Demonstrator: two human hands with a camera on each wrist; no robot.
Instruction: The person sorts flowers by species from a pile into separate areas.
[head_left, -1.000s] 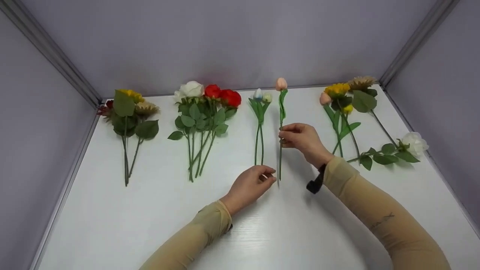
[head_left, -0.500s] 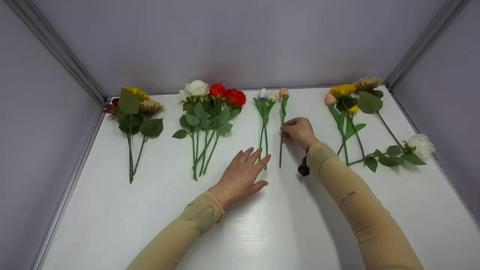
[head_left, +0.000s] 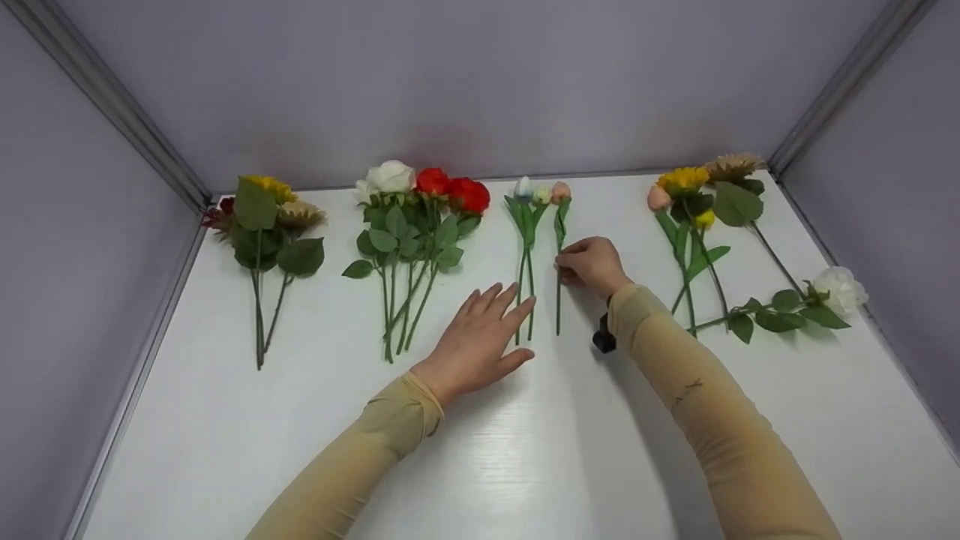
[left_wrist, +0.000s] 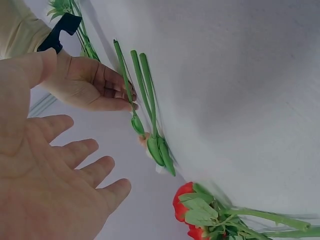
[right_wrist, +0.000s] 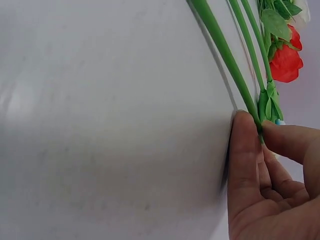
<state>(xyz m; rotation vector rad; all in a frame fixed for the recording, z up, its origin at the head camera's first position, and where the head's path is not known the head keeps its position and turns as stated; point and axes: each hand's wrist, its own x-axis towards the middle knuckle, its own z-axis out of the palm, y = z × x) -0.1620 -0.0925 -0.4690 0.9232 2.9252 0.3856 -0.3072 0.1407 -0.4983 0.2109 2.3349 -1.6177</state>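
My right hand (head_left: 592,266) pinches the green stem of a pink tulip (head_left: 560,193) between thumb and fingers; the right wrist view shows the stem (right_wrist: 225,55) at the fingertips, low against the table. Just left of it lie a blue-and-white tulip (head_left: 523,187) and a pale yellow tulip (head_left: 541,195), side by side, their stems crossing slightly. My left hand (head_left: 480,345) is spread with straight fingers near the lower ends of those two stems and holds nothing. In the left wrist view its palm (left_wrist: 55,180) shows beside the tulips.
White and red roses (head_left: 431,184) lie left of the tulips. A bunch with a sunflower (head_left: 270,187) lies at the far left. At the right lie another sunflower (head_left: 682,180), tulips, a beige flower and a white rose (head_left: 838,291). Grey walls border the white table (head_left: 487,465).
My right hand has lowered the pink tulip to the table and drawn it left towards the other two. My left hand has left the stem's lower end, moved left and spread its fingers.
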